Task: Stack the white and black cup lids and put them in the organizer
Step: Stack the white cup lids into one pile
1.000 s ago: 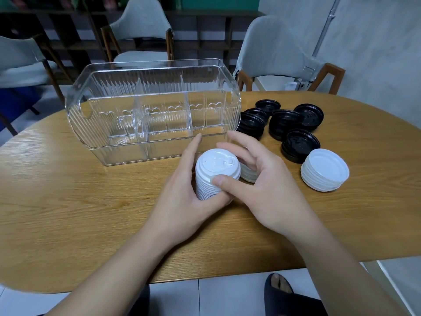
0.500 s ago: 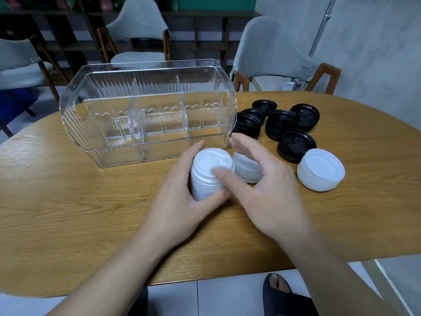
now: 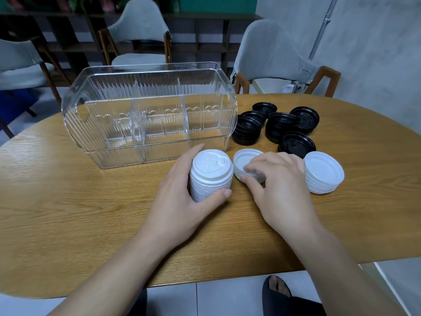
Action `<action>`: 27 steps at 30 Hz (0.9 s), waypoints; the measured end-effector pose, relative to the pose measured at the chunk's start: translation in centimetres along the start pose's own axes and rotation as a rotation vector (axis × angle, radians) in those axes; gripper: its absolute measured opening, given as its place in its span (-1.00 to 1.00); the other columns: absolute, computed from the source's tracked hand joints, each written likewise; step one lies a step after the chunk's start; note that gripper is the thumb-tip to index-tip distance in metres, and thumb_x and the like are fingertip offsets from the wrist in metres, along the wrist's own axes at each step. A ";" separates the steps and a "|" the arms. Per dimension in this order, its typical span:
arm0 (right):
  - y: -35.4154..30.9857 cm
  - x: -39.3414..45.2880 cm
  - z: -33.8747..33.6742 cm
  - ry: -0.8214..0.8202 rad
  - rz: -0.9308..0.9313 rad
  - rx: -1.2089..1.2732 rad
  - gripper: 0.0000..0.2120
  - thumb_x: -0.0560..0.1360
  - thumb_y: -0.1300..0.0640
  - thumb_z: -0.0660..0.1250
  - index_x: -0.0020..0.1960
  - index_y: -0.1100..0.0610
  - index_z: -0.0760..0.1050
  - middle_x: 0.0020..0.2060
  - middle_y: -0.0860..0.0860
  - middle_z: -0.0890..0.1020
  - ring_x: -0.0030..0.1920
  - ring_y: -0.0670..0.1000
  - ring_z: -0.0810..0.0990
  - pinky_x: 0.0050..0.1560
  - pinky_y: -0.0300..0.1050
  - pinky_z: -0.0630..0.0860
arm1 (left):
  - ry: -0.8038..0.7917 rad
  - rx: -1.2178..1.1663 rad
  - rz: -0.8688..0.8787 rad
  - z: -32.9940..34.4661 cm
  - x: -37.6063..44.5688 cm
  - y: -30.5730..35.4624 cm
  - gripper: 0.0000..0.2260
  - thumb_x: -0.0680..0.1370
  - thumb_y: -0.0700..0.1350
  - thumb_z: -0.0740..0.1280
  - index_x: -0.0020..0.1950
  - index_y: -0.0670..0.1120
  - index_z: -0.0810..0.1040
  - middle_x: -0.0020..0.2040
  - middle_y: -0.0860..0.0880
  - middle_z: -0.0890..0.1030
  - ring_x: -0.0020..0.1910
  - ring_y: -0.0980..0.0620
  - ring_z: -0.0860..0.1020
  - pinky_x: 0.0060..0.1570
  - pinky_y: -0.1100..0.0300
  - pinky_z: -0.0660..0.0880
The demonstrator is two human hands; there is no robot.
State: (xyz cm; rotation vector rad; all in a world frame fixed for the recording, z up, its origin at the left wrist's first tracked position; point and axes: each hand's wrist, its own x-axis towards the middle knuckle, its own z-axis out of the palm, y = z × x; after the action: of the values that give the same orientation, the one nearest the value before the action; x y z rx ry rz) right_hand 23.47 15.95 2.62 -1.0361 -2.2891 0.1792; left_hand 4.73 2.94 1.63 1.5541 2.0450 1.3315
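My left hand [image 3: 182,201] wraps around a tall stack of white lids [image 3: 210,175] standing on the wooden table [image 3: 68,213], just in front of the clear plastic organizer [image 3: 148,115]. Right beside that stack lies a short pile of upturned white lids [image 3: 245,163]; my right hand [image 3: 278,185] rests on it with fingers and thumb pinching its near edge. A second short pile of white lids [image 3: 323,175] lies further right. Several stacks of black lids [image 3: 278,126] sit behind, to the right of the organizer. The organizer's compartments hold nothing.
Grey chairs [image 3: 268,55] with wooden frames stand behind the table, and dark shelving runs along the back wall. A dark slipper [image 3: 280,293] shows on the tiled floor below the table's near edge.
My right hand let go of the tall white stack and moved right onto the short pile of upturned white lids. My left hand kept its hold on the tall stack.
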 end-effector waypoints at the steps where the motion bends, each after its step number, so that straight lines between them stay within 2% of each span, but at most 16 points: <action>1: -0.2 0.0 -0.1 0.007 -0.009 -0.007 -0.94 0.55 0.06 0.60 -0.04 0.00 0.73 -0.04 -0.15 0.68 0.06 0.03 0.57 0.41 -0.01 0.25 | 0.001 -0.001 -0.003 0.0 0.0 0.0 -0.14 0.48 0.25 0.63 0.71 0.19 0.35 0.58 0.33 0.47 0.57 0.33 0.41 0.55 0.27 0.35; 5: -0.5 0.1 -0.3 0.004 0.032 0.041 -0.86 0.52 0.10 0.63 -0.11 -0.02 0.67 -0.10 -0.18 0.66 0.00 -0.01 0.56 0.38 0.04 0.32 | 0.002 -0.017 -0.015 0.0 0.0 -0.1 -0.14 0.47 0.23 0.65 0.70 0.18 0.36 0.56 0.32 0.49 0.57 0.29 0.43 0.57 0.17 0.39; 8: -0.5 0.1 -0.6 -0.011 0.127 0.183 -0.79 0.46 0.03 0.68 -0.16 -0.04 0.64 -0.14 -0.20 0.67 -0.03 -0.06 0.58 0.34 0.12 0.42 | -0.001 -0.023 -0.016 0.0 0.0 -0.1 -0.15 0.48 0.21 0.66 0.70 0.19 0.37 0.56 0.31 0.49 0.57 0.28 0.44 0.58 0.10 0.41; 11: -0.5 0.1 -1.0 -0.016 0.174 0.286 -0.76 0.41 -0.04 0.71 -0.21 -0.05 0.64 -0.18 -0.20 0.67 -0.03 -0.08 0.62 0.25 0.16 0.49 | 0.001 -0.026 -0.012 0.0 0.0 -0.1 -0.15 0.47 0.21 0.66 0.70 0.19 0.37 0.56 0.31 0.50 0.57 0.27 0.44 0.58 0.11 0.41; 14: -0.6 0.0 -1.3 -0.009 0.193 0.359 -0.79 0.44 -0.04 0.68 -0.22 -0.06 0.66 -0.18 -0.20 0.67 -0.03 -0.12 0.63 0.15 0.10 0.54 | 0.007 -0.026 -0.007 0.0 0.0 -0.1 -0.15 0.47 0.20 0.67 0.69 0.18 0.37 0.56 0.31 0.50 0.56 0.29 0.44 0.58 0.13 0.40; 17: -0.5 0.0 -1.6 0.042 0.177 0.359 -0.85 0.53 0.01 0.61 -0.17 -0.04 0.68 -0.14 -0.21 0.69 0.01 -0.13 0.63 0.15 0.09 0.55 | 0.009 -0.033 -0.005 0.0 0.0 0.0 -0.14 0.47 0.21 0.67 0.70 0.18 0.37 0.57 0.31 0.50 0.57 0.29 0.44 0.58 0.14 0.40; 21: -1.0 0.1 -2.3 0.195 0.122 0.400 -0.88 0.61 0.04 0.53 -0.08 0.04 0.67 -0.10 -0.15 0.68 0.01 -0.06 0.65 0.12 0.07 0.56 | -0.001 -0.051 -0.004 0.0 0.0 0.0 -0.13 0.47 0.20 0.67 0.70 0.20 0.35 0.57 0.32 0.49 0.57 0.30 0.43 0.60 0.12 0.39; 27: -3.0 0.0 -3.5 0.239 0.209 0.791 -0.93 0.68 0.09 0.47 0.02 0.05 0.68 -0.10 -0.05 0.73 -0.01 -0.01 0.71 0.05 -0.10 0.62 | -0.015 -0.143 0.015 -0.2 -0.1 0.1 -0.08 0.47 0.17 0.69 0.74 0.18 0.30 0.60 0.28 0.47 0.63 0.17 0.43 0.63 -0.06 0.40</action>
State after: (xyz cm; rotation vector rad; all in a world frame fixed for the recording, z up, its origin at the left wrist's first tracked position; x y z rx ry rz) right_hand 23.62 13.49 6.52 -0.8019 -1.6440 0.9079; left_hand 4.72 2.78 1.82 1.5153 1.8876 1.4331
